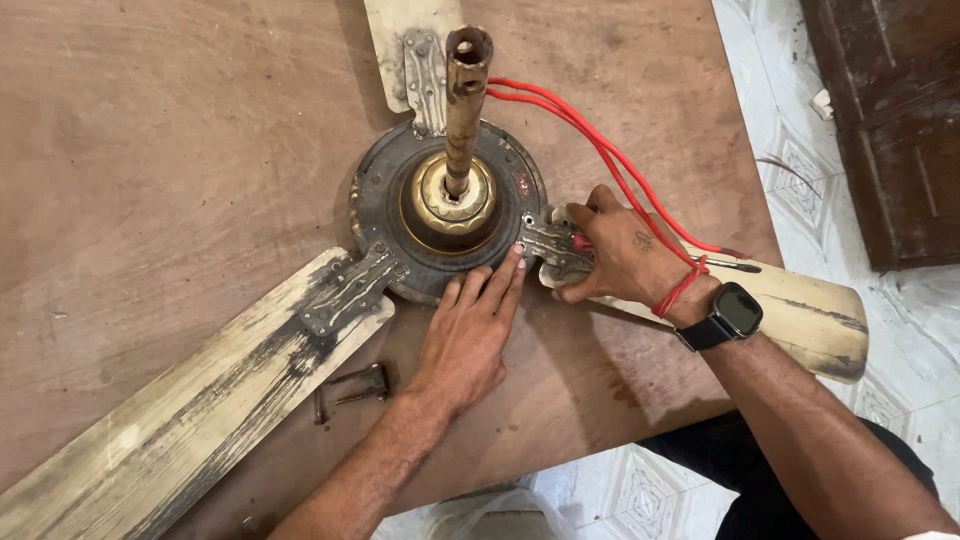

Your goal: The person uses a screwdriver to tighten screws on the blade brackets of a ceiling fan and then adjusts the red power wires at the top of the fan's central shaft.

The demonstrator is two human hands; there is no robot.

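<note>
A ceiling fan motor housing point(440, 215) is seen lying on a brown wooden counter point(170, 160), with its brass-coloured downrod point(464, 95) pointing up toward the camera. Three dirty cream blades are attached by metal brackets: one blade point(190, 410) runs to the near left, one point(405, 40) to the far side, one point(800, 310) to the right.

The left hand point(470, 335) is laid flat on the counter, fingers extended and held close together, with the fingertips point(515, 262) pressed against the near right rim of the housing, just beside the right blade bracket point(553, 245).

The right hand point(620, 255) is closed over the bracket end of the right blade; a red-handled tool point(581, 243) is gripped in it, mostly hidden by the fingers. A smartwatch point(725, 317) and a red thread point(683, 285) are worn on that wrist.

Red wires point(590, 140) are routed from the downrod to the right, across the right blade.

Loose bolts point(355, 385) are noted on the counter, near the left blade, to the left of the left forearm.

Patterned floor tiles point(880, 320) are visible on the right.
</note>
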